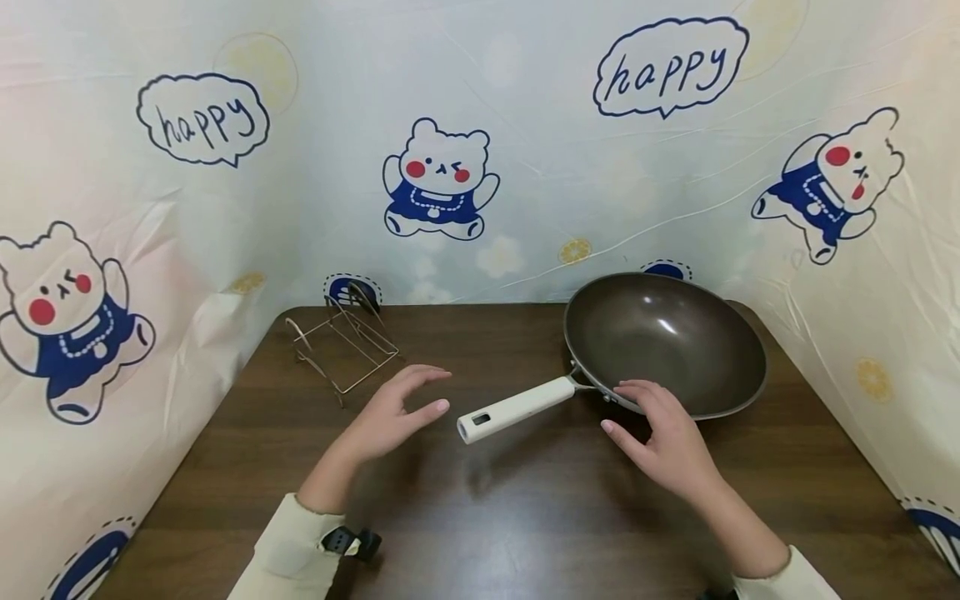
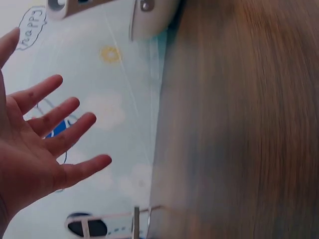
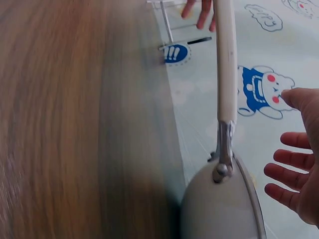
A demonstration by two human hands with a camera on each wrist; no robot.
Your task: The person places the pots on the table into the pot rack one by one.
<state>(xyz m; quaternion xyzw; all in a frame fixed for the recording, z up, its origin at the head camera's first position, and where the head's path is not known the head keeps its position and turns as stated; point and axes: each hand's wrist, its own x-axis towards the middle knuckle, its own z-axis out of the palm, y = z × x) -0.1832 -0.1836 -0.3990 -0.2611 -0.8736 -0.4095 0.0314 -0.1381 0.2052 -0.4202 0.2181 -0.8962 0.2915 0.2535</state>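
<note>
one round, glossy brown pan [image 1: 660,346] is sitting at two o'clock on the wood-grained table [image 1: 517,517], white handle [image 1: 525,407] pointing toward eight; left hand [image 1: 388,421] and right hand [image 1: 667,442] are hovering, fingers wide.

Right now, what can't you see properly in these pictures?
Pan: left wrist, mostly cut off by top edge.
Wire rack: left wrist, cut off by bottom edge.
Left hand: right wrist, mostly cut off by top edge.
Right hand: right wrist, partly cut off by right edge.

Brown wood-grain table [image 1: 480,350], wire rack [image 1: 371,372] and white-handled pan [image 1: 667,350] on it
</note>
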